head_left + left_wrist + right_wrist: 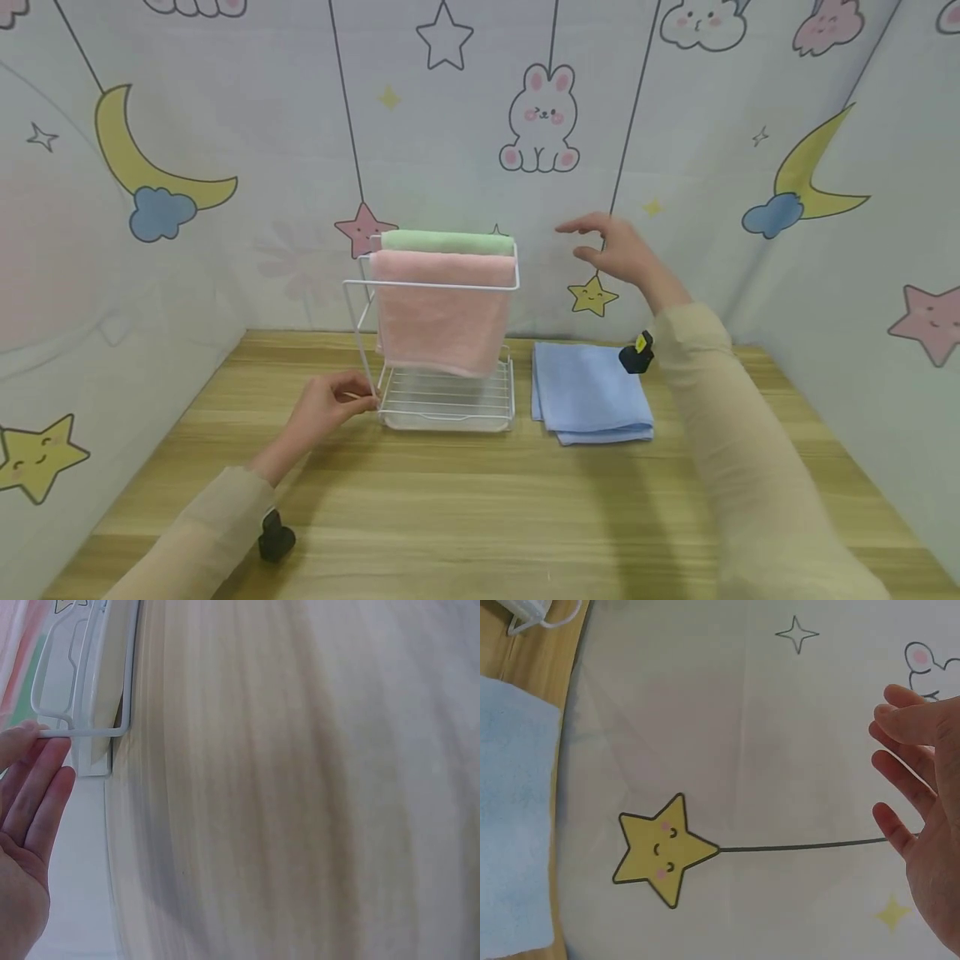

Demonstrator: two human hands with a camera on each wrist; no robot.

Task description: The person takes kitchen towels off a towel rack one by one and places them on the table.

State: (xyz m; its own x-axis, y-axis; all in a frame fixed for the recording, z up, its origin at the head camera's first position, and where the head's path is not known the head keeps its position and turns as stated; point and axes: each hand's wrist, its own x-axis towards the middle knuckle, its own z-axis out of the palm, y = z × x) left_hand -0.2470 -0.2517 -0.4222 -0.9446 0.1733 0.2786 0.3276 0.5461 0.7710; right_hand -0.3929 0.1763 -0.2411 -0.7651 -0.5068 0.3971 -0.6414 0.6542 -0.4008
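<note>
A white wire rack [431, 286] stands on the wooden table with a pink towel [442, 312] draped over a front rail and a green towel [447, 242] over a rail behind it. My left hand [330, 407] pinches the rack's lower left frame between thumb and fingers; the left wrist view shows the white wire [90, 733] at the fingertips. Raised in the air right of the rack, my right hand [611, 250] holds nothing, its fingers loosely bent. The right wrist view shows this hand [922, 772] before the backdrop. A folded blue towel [588, 392] lies right of the rack.
The wooden table [450, 517] ends at a white fabric backdrop [465, 150] printed with moons, stars and a bunny, which also rises on both sides. A pale tray [446, 423] sits under the rack's wire base.
</note>
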